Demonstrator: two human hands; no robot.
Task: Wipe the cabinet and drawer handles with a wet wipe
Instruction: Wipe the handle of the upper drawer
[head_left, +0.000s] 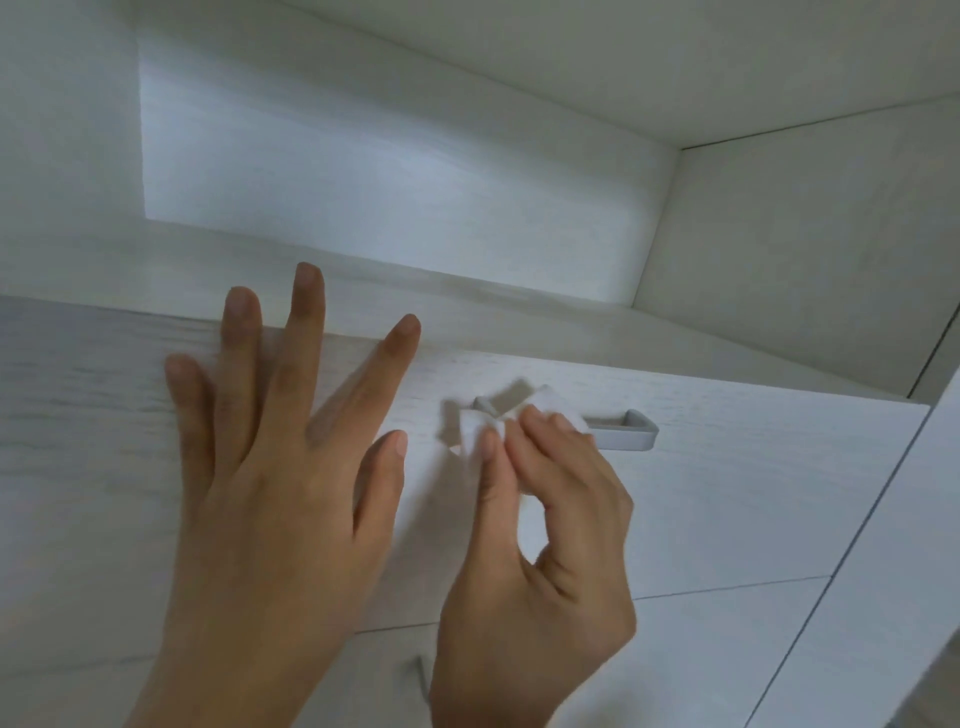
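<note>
The wet wipe (553, 402) is bunched over the left half of a grey bar handle (626, 434), which sits on the upper white front panel (727, 493), right of centre in the head view. The right hand (540, 571) grasps the wipe: its thumb (488, 467) and the curled fingers (535, 423) pinch the white sheet against the bar. A small fold sticks out to the left of the thumb and another rises above the fingertips. The middle of the wipe is hidden under those fingers and its edges are blurred, so its full shape cannot be made out. Only the handle's right end and a short bit of its left end show.

The left hand (275, 493) lies on the same panel, just to the left of the wipe and apart from it. Its fingers are straight and spread wide, holding nothing, with the longest fingertips reaching the panel's top edge. Whether the palm bears on the wood cannot be told.

Below a thin seam, a second panel (675, 649) carries another grey handle (422, 675), nearly all hidden behind the right wrist. Above the top panel an open white recess (389, 208) runs back into shadow. Both forearms are cut off by the bottom edge.
</note>
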